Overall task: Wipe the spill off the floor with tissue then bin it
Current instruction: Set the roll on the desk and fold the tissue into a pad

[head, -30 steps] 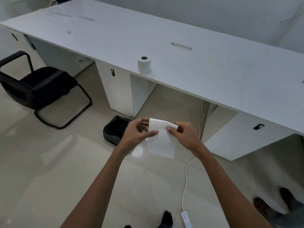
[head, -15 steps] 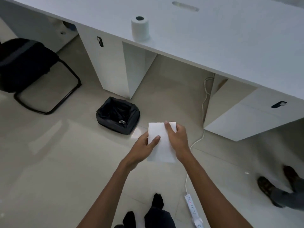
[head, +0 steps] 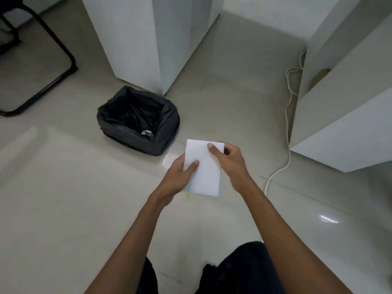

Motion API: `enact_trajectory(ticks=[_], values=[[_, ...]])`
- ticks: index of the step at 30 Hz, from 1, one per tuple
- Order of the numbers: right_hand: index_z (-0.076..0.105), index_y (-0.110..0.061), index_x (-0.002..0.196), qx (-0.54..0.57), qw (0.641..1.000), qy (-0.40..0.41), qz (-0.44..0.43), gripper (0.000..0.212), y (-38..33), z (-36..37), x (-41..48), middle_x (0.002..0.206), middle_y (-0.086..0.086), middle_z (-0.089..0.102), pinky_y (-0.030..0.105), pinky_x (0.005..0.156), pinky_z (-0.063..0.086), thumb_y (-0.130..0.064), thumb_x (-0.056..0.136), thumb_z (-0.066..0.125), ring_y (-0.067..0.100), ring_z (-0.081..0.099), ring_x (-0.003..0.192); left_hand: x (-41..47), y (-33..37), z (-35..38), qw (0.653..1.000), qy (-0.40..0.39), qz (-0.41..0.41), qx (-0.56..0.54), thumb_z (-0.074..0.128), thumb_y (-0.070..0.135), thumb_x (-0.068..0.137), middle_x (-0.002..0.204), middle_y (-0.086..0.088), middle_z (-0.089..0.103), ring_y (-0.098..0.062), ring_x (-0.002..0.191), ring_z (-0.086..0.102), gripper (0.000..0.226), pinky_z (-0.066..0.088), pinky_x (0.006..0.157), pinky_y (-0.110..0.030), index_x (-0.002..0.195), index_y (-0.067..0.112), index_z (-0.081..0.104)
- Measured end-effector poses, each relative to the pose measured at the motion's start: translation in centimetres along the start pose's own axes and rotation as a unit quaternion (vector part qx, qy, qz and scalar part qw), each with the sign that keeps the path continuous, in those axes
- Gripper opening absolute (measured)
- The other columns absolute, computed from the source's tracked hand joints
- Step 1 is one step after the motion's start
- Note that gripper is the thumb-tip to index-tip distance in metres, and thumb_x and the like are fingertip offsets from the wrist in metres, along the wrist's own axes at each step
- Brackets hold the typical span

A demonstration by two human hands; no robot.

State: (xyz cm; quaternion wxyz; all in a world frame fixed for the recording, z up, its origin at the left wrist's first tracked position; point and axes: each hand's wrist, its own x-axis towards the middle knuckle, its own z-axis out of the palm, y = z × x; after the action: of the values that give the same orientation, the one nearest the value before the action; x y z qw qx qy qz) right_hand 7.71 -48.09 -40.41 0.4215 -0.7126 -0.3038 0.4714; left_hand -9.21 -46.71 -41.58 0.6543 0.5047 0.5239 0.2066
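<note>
A folded white tissue [head: 205, 172] is held flat above the floor between both hands. My left hand [head: 178, 178] grips its left edge with the thumb on top. My right hand [head: 230, 164] pinches its upper right corner. A small yellowish spot of spill [head: 187, 195] shows on the pale tiled floor just below the tissue's lower left corner. A low bin with a black liner [head: 118, 128] stands on the floor up and to the left of my hands, with a small pale scrap inside.
White desk pedestals [head: 135, 39] [head: 343, 115] rise behind the bin and at the right. A white cable [head: 286, 115] runs down the floor beside the right pedestal. A black chair frame [head: 53, 79] is at the left. My dark trouser legs [head: 239, 270] fill the bottom.
The view has dropped lower and closer to the floor; the desk top and tissue roll have left the frame. Both hands have kept hold of the tissue, now near the floor beside the bin.
</note>
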Motion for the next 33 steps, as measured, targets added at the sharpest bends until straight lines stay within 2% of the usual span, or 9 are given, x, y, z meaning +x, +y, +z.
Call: enact_trajectory(ticks=[3,7,10,12,14,16,22,26,33], values=[[0.073,-0.011,0.101,-0.035,0.997,-0.065,0.005,0.022,5.4,1.6,2.9,0.095,0.003,0.078,0.021,0.062,0.054,-0.028,0.088,0.076,0.01,0.072,0.076,3.5,-6.0,-0.5,1.0,0.017,0.003,-0.002,0.052,0.039,0.103,0.118,0.01,0.074,-0.014,0.106,0.071,0.027,0.055,0.078,-0.027,0.128,0.032,0.062],[0.072,-0.007,0.105,-0.035,0.998,-0.059,0.011,0.022,10.7,3.5,6.0,0.096,0.002,0.077,0.014,0.052,0.049,-0.019,0.088,0.076,0.003,0.071,0.069,6.6,-11.9,-1.3,1.0,-0.011,-0.024,0.011,0.059,0.036,0.101,0.115,0.004,0.075,-0.017,0.101,0.072,0.029,0.059,0.069,-0.028,0.127,0.024,0.065],[0.071,-0.008,0.106,-0.039,0.998,-0.051,-0.001,0.022,13.2,3.9,7.3,0.101,0.006,0.077,0.019,0.058,0.054,-0.019,0.087,0.076,0.013,0.072,0.079,7.6,-15.1,-1.5,0.999,-0.013,-0.052,-0.002,0.063,0.029,0.099,0.113,-0.008,0.076,-0.016,0.083,0.074,0.032,0.058,0.062,-0.021,0.125,0.011,0.069],[0.073,-0.011,0.105,-0.047,0.997,-0.066,-0.018,0.019,14.1,3.9,7.6,0.1,0.006,0.078,0.026,0.068,0.058,-0.019,0.088,0.076,0.017,0.073,0.086,8.0,-16.5,-1.8,0.997,0.005,-0.07,-0.033,0.066,0.026,0.098,0.112,-0.011,0.077,-0.016,0.078,0.077,0.033,0.059,0.064,-0.02,0.123,0.005,0.071],[0.076,-0.014,0.102,-0.076,0.992,-0.088,-0.046,0.014,14.5,4.0,7.3,0.095,0.0,0.077,0.025,0.071,0.058,-0.019,0.089,0.074,0.012,0.072,0.085,8.3,-17.4,-2.0,0.993,0.014,-0.092,-0.077,0.066,0.025,0.098,0.112,-0.01,0.077,-0.015,0.081,0.078,0.033,0.061,0.07,-0.019,0.12,0.002,0.072],[0.079,-0.019,0.103,-0.105,0.985,-0.104,-0.092,0.014,14.5,4.5,7.0,0.094,-0.009,0.077,0.016,0.068,0.052,-0.016,0.092,0.071,0.004,0.069,0.081,8.4,-17.6,-2.4,0.985,0.006,-0.105,-0.137,0.063,0.024,0.1,0.109,-0.008,0.078,-0.012,0.084,0.078,0.029,0.062,0.074,-0.018,0.116,0.002,0.073],[0.079,-0.02,0.11,-0.166,0.961,-0.107,-0.193,0.03,15.2,5.2,6.7,0.114,-0.009,0.075,0.016,0.09,0.052,-0.001,0.094,0.062,-0.003,0.066,0.105,8.6,-17.1,-3.3,0.953,0.007,-0.11,-0.284,0.048,0.015,0.106,0.096,-0.007,0.074,-0.018,0.085,0.074,0.026,0.063,0.068,-0.021,0.099,0.006,0.071],[0.078,-0.026,0.11,-0.224,0.943,-0.126,-0.209,0.046,16.2,5.6,6.8,0.12,-0.008,0.071,0.017,0.091,0.052,0.01,0.09,0.058,0.004,0.065,0.11,8.3,-17.4,-3.7,0.942,-0.002,-0.102,-0.32,0.049,0.014,0.105,0.097,-0.005,0.079,-0.015,0.082,0.076,0.024,0.063,0.067,-0.022,0.105,0.007,0.073],[0.076,-0.031,0.116,-0.272,0.918,-0.144,-0.25,0.045,16.7,6.7,7.1,0.128,-0.006,0.069,0.033,0.101,0.051,0.003,0.093,0.056,0.009,0.061,0.12,7.8,-17.4,-4.5,0.92,-0.008,-0.102,-0.379,0.043,0.02,0.109,0.104,-0.009,0.08,-0.02,0.089,0.079,0.031,0.065,0.072,-0.028,0.12,0.003,0.066]])
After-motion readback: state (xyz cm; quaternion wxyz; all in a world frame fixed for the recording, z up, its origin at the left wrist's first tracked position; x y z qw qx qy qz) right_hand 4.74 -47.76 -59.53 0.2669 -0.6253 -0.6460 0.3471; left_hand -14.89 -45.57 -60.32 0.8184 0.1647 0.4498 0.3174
